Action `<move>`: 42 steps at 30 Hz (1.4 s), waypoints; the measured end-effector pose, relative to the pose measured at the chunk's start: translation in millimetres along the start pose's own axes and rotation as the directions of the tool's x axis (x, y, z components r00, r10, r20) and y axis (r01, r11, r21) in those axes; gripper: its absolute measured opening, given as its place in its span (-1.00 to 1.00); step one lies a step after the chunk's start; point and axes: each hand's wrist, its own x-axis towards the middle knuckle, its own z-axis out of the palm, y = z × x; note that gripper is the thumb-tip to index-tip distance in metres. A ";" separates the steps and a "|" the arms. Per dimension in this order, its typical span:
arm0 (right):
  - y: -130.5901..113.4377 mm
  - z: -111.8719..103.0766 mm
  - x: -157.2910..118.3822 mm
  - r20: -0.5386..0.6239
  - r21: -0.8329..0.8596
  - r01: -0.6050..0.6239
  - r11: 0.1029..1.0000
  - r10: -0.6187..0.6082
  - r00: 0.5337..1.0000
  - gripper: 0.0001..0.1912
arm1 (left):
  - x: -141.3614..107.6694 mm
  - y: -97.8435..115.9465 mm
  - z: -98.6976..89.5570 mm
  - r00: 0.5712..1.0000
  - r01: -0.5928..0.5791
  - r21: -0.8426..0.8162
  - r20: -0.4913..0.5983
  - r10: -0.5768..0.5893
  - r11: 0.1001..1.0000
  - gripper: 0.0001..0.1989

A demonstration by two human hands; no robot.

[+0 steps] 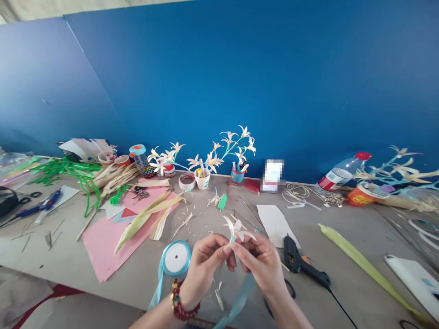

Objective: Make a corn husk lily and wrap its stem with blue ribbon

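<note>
My left hand [210, 258], with a red beaded bracelet at the wrist, pinches the base of a small cream flower [236, 227]. Opposite it, my right hand [260, 260] closes its thumb and fingers on the same base, the two thumbs nearly touching. The petals spread above my fingertips. A light blue ribbon [240, 299] hangs below my hands. Left of them lies a blue ribbon spool [176, 258]. A black glue gun [302, 262] rests on the table to the right.
Pink paper [103, 246] and corn husks [140, 219] lie left, near green stems [68, 171]. Cups with flowers [202, 179] stand along the blue wall. On the right are a plastic bottle [339, 176], an orange cup [365, 194], a long green husk [363, 265] and a white device [413, 281].
</note>
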 end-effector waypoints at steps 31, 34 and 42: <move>2.9 -5.1 1.5 -0.077 -0.117 -0.066 0.991 0.057 0.995 -0.66 | -2.4 8.3 -4.4 0.978 -0.164 0.540 -0.017 0.206 0.826 -0.83; 4.1 -5.6 1.1 -0.076 -0.113 -0.059 0.992 0.051 0.996 -0.67 | -3.1 9.6 -3.0 0.984 -0.150 0.490 -0.011 0.179 0.859 -0.79; 2.0 -8.0 4.0 0.070 0.029 -0.094 0.995 0.092 0.993 -0.70 | 4.9 0.9 -4.9 0.962 0.269 -0.267 0.110 -0.248 0.925 -0.78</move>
